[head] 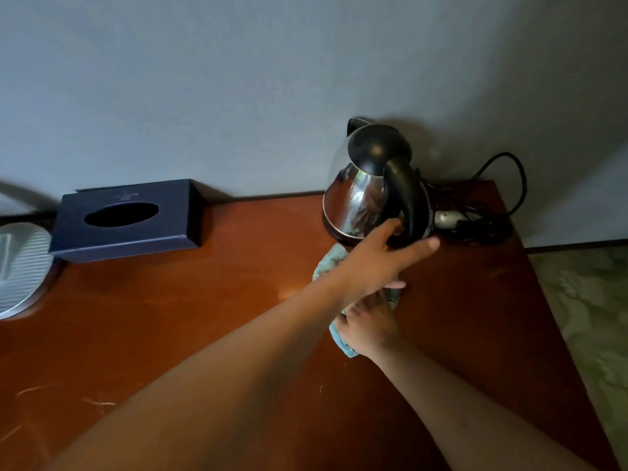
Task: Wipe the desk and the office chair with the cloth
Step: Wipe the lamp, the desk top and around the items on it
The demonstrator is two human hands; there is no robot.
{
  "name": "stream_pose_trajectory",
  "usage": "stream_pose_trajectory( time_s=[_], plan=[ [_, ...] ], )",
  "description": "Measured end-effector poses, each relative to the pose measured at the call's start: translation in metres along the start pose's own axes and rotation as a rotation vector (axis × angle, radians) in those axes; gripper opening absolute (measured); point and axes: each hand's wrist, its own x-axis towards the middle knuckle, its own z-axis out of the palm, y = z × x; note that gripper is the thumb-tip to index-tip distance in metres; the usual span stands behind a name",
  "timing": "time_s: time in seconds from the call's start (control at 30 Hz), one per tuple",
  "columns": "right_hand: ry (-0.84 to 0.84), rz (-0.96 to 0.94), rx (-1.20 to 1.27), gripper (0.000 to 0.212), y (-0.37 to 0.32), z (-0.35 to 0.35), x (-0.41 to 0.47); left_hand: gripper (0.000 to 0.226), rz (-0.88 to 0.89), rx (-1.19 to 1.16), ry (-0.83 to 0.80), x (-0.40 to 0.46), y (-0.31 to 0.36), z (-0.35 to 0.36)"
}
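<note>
A light blue cloth [329, 263] lies on the reddish-brown wooden desk [190, 321], just in front of a steel kettle [356, 188] with a black lid and handle. My left hand [384, 256] reaches across and grips the kettle's black handle near its base. My right hand [368, 322] rests flat on the cloth, pressing it to the desk below my left wrist. Much of the cloth is hidden under both hands. The office chair is not in view.
A dark blue tissue box [125, 220] stands at the back left against the grey wall. A round ribbed metal object [20, 266] sits at the left edge. The kettle's black cord [509, 185] coils behind it. The desk's right edge meets patterned carpet [591, 300].
</note>
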Motion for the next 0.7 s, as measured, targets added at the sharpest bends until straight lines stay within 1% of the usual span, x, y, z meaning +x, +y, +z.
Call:
stream_pose_trajectory(
  time_s=[0.03,0.07,0.13,0.2,0.23,0.27,0.3,0.33,0.37,0.43,0.5,0.6,0.7],
  plan=[
    [-0.010,0.016,0.036,0.047,0.001,-0.002,0.001,0.070,-0.045,-0.098,-0.010,0.003,0.006,0.006],
    [-0.010,0.017,0.051,0.043,0.002,-0.003,0.003,0.063,-0.065,-0.144,-0.013,0.005,0.012,0.011],
    [-0.070,0.032,0.082,0.042,0.000,-0.010,0.003,0.056,-0.073,-0.174,-0.007,0.010,0.022,0.020],
    [-0.104,0.037,0.093,0.033,-0.001,-0.018,0.001,0.063,-0.095,-0.212,0.065,0.015,0.029,0.028],
    [-0.012,0.018,0.040,0.030,0.000,-0.017,0.000,0.066,-0.096,-0.216,0.127,0.018,0.030,0.031],
    [-0.014,0.009,0.014,0.036,0.002,-0.017,0.001,0.067,-0.089,-0.214,0.188,0.020,0.030,0.034],
    [-0.044,-0.003,0.040,0.053,0.004,-0.017,0.002,0.065,-0.073,-0.213,0.241,0.022,0.028,0.034],
    [-0.081,-0.005,0.087,0.067,0.007,-0.014,0.004,0.061,-0.053,-0.212,0.280,0.023,0.024,0.034],
    [-0.057,-0.015,0.103,0.072,0.011,-0.009,0.005,0.053,-0.033,-0.206,0.310,0.023,0.020,0.033],
    [0.011,-0.041,0.080,0.062,0.017,0.001,0.006,0.034,-0.003,-0.180,0.369,0.020,0.011,0.023],
    [0.039,-0.076,0.058,0.050,0.019,0.003,0.006,0.029,-0.001,-0.146,0.404,0.014,0.007,0.010],
    [0.018,-0.114,0.033,0.058,0.022,0.005,0.006,0.029,-0.029,-0.104,0.396,0.007,0.006,-0.010],
    [0.019,-0.119,0.035,0.059,0.022,0.002,0.007,0.023,-0.047,-0.057,0.395,0.004,0.010,-0.022]
  ],
)
